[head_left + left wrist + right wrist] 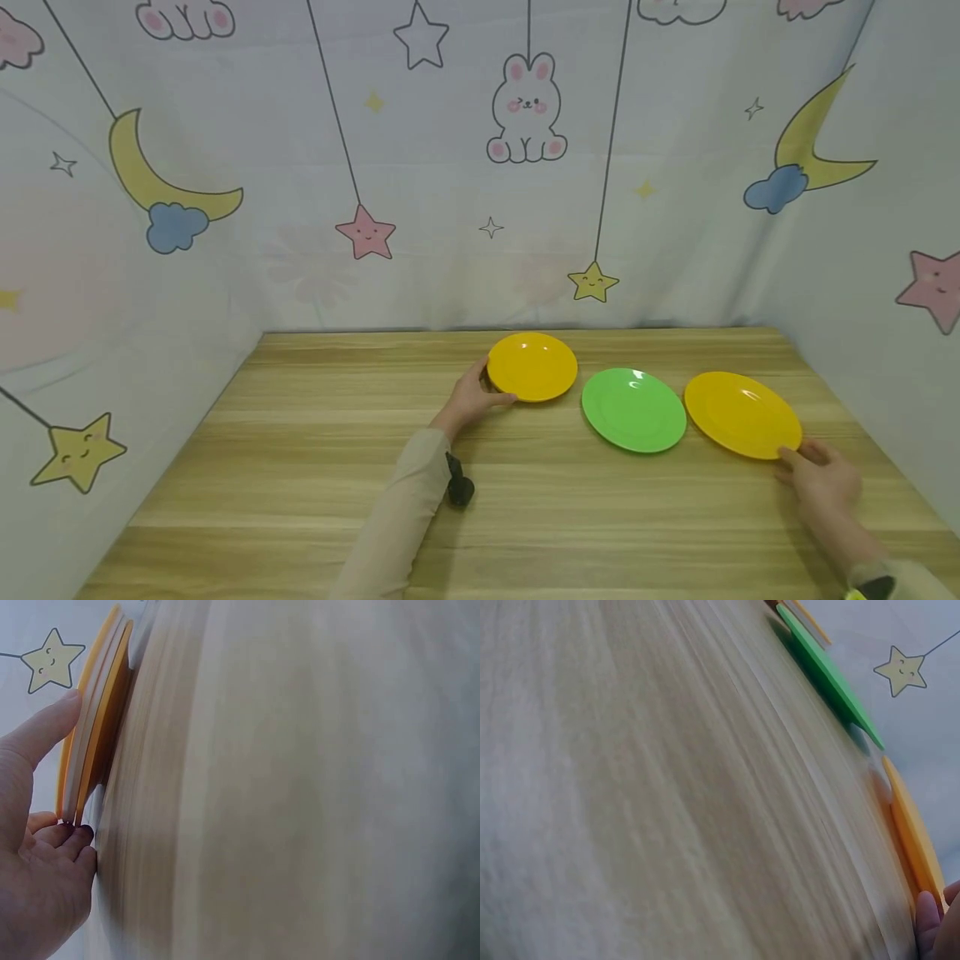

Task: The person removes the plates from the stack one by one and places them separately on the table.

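Left hand (468, 398) stretched forward, pinching left yellow plate (532, 367) at 8 o'clock; right hand (827, 482) pinching right yellow plate (742, 415) at 4 o'clock; wood-grain table (300, 467), cartoon-print cloth (450, 150) at 12

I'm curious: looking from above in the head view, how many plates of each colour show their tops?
Yellow-orange: 2 (left plate, right plate)
Green: 1 (middle plate)
Total: 3 tops; layered edges in the left wrist view suggest more plates stacked under the left one, but I cannot tell how many.
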{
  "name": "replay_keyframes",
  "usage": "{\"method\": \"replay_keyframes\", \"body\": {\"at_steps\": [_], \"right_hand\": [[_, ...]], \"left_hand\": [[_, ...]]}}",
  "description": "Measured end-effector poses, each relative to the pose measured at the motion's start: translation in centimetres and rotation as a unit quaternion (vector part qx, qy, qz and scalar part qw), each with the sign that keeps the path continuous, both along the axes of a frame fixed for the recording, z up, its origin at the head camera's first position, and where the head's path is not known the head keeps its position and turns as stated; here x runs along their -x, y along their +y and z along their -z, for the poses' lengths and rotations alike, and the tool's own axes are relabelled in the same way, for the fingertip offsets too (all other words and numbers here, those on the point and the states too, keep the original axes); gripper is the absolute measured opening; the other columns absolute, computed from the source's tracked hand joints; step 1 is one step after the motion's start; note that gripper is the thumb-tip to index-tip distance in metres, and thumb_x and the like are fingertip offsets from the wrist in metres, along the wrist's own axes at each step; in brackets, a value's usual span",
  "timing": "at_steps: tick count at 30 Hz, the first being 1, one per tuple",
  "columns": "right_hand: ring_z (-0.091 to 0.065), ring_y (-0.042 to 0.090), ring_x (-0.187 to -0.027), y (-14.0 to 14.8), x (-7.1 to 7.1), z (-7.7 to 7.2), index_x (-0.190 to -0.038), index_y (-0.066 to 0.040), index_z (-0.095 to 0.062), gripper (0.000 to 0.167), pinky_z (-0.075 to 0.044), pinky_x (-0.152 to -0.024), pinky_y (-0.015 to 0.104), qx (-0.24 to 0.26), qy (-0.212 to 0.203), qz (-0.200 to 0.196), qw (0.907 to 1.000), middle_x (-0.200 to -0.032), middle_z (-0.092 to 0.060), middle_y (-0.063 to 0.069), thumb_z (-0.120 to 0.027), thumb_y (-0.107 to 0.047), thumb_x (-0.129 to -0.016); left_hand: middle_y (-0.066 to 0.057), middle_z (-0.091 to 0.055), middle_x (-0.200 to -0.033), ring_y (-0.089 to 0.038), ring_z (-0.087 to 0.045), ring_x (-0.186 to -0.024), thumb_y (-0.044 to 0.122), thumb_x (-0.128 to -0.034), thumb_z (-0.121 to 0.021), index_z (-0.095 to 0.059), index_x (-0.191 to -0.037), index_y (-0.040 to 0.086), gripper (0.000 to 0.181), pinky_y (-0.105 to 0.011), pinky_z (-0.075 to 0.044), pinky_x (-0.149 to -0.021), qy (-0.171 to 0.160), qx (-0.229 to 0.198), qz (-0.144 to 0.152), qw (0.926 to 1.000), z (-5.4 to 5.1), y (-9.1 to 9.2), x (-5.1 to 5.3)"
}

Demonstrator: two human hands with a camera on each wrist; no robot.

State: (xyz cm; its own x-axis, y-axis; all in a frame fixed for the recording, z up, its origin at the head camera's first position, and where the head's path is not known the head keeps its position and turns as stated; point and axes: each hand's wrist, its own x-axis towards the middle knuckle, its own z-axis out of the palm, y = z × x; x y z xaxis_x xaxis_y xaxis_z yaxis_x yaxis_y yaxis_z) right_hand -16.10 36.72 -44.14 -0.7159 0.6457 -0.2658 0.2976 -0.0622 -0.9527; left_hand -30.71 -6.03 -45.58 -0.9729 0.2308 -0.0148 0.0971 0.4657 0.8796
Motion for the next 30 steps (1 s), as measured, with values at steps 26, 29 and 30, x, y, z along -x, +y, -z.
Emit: {"method": "replay_keyframes", "body": {"at_steps": [26, 29, 30], "right_hand": [[-0.052, -0.009, -0.063, -3.1, 3.5, -2.3, -0.14, 0.01, -0.017, 0.078, -0.054, -0.063, 0.019, -0.085, -0.005, -0.17, 0.9817, -0.129, -0.034, 0.029, -0.058, -0.029, -0.087], [-0.053, -0.008, -0.065, -4.0, 4.2, -2.6, -0.14, 0.009, -0.019, 0.076, -0.054, -0.065, 0.019, -0.087, -0.007, -0.193, 0.9773, -0.132, -0.033, 0.029, -0.058, -0.031, -0.087], [-0.053, -0.008, -0.066, -4.4, 4.4, -2.7, -0.14, 0.009, -0.019, 0.077, -0.054, -0.067, 0.019, -0.086, -0.009, -0.203, 0.9754, -0.133, -0.032, 0.03, -0.057, -0.032, -0.088]], "left_hand": [[-0.008, -0.034, -0.143, -0.023, -0.03, -0.132, 0.026, -0.0728, -0.077, -0.026, -0.142, 0.007, 0.088, -0.039, -0.025, -0.109, 0.005, 0.006, 0.002, 1.0, -0.1, 0.0, -0.1], [-0.009, -0.034, -0.143, -0.023, -0.029, -0.132, 0.025, -0.0728, -0.077, -0.026, -0.142, 0.007, 0.088, -0.039, -0.025, -0.109, 0.004, 0.004, 0.001, 1.0, -0.1, 0.0, -0.1], [-0.009, -0.033, -0.143, -0.024, -0.029, -0.132, 0.025, -0.0728, -0.077, -0.026, -0.143, 0.007, 0.088, -0.039, -0.025, -0.109, 0.004, 0.003, 0.002, 1.0, -0.1, 0.0, -0.1]]}}
